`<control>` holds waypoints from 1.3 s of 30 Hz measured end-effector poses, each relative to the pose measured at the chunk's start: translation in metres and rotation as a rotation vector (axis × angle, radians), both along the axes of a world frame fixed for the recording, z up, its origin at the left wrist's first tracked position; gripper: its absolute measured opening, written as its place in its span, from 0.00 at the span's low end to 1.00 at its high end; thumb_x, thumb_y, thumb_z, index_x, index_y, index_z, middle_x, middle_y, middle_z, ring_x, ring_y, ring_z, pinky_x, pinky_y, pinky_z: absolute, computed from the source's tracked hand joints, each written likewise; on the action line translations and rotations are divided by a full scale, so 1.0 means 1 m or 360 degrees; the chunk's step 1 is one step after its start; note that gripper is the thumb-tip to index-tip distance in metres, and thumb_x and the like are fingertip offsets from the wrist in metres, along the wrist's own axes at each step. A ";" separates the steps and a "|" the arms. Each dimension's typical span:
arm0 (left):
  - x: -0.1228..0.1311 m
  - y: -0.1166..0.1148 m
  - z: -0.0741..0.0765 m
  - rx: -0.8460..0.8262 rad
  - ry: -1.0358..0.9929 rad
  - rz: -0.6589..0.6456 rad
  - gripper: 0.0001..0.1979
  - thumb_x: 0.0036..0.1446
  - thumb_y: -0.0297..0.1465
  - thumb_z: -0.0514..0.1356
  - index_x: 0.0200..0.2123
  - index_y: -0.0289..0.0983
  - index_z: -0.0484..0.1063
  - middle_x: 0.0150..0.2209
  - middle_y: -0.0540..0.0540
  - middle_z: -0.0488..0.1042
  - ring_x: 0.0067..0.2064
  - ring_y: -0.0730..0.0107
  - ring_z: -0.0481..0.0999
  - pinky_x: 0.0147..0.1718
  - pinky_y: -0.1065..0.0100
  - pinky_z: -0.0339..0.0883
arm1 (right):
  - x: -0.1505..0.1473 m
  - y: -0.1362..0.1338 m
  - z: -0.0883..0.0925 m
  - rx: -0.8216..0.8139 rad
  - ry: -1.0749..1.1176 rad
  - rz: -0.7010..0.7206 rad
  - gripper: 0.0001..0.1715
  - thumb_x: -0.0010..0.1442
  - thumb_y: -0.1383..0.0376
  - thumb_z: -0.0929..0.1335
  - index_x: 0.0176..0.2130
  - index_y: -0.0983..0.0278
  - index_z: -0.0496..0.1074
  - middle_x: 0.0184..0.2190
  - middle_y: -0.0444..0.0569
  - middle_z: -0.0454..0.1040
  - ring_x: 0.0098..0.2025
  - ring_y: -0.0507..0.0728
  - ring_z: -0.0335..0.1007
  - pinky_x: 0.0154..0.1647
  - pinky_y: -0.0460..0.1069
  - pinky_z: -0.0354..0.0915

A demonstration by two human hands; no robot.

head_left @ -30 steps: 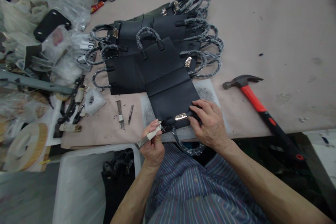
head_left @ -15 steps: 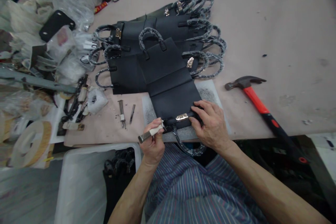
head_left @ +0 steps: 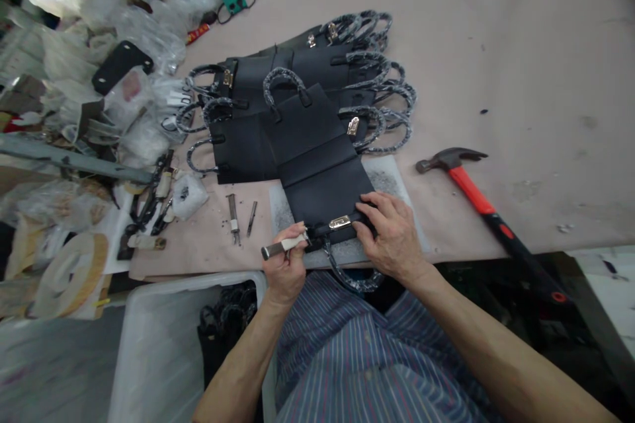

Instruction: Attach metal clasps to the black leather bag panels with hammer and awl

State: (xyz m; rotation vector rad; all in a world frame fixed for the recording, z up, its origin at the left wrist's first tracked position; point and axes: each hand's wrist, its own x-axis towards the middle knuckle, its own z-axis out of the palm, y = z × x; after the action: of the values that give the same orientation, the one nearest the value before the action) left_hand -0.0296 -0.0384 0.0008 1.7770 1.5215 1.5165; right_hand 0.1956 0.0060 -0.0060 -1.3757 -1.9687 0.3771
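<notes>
A black bag panel (head_left: 325, 175) with wrapped loop handles lies across a pale speckled board (head_left: 389, 178) at the table's front edge. Closed round a metal punch with a white-wrapped grip (head_left: 292, 243) is my left hand (head_left: 286, 271); the punch is tilted, its tip end close to the black strap. My right hand (head_left: 394, 234) pinches the other end of that strap (head_left: 325, 229) between thumb and fingers. A gold-coloured metal clasp (head_left: 340, 222) sits on the strap between my hands. Below it, one wrapped handle (head_left: 354, 282) hangs over the edge.
More black bag panels (head_left: 248, 152) are piled behind. To the right lies a claw hammer (head_left: 471, 188) with a red and black handle. Another punch (head_left: 233, 215) and a thin metal rod (head_left: 252, 218) lie left. A white bin (head_left: 139, 317) stands below; plastic bags (head_left: 143, 33) crowd the far left.
The view has shifted slightly, so the table items appear a little lower. Both hands keep their hold on the punch and the strap, with little visible movement.
</notes>
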 end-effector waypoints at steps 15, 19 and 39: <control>0.004 -0.004 -0.004 0.0068 0.0112 0.0021 0.07 0.66 0.23 0.61 0.46 0.37 0.71 0.45 0.43 0.80 0.50 0.60 0.83 0.54 0.53 0.78 | 0.001 0.000 -0.001 0.0009 -0.0004 -0.0005 0.16 0.65 0.63 0.69 0.52 0.64 0.75 0.56 0.56 0.74 0.61 0.69 0.64 0.63 0.64 0.61; 0.004 -0.002 -0.003 0.0024 0.0119 -0.0008 0.07 0.66 0.25 0.61 0.46 0.37 0.71 0.45 0.42 0.80 0.50 0.59 0.83 0.54 0.52 0.78 | 0.001 0.000 -0.001 0.0007 0.0012 -0.0006 0.16 0.64 0.63 0.69 0.52 0.64 0.75 0.56 0.56 0.74 0.62 0.69 0.64 0.63 0.65 0.61; 0.000 0.011 -0.001 0.0001 0.0235 -0.0021 0.04 0.66 0.31 0.60 0.42 0.38 0.73 0.41 0.43 0.79 0.46 0.63 0.81 0.48 0.59 0.77 | 0.002 -0.001 -0.005 0.0032 0.0047 0.0020 0.16 0.63 0.63 0.69 0.51 0.63 0.76 0.55 0.56 0.74 0.61 0.68 0.65 0.63 0.66 0.62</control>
State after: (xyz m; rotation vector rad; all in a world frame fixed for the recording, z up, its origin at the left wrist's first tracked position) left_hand -0.0296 -0.0274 0.0000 1.9330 1.5739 1.4073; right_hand 0.1973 0.0052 -0.0109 -1.3384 -1.9530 0.3800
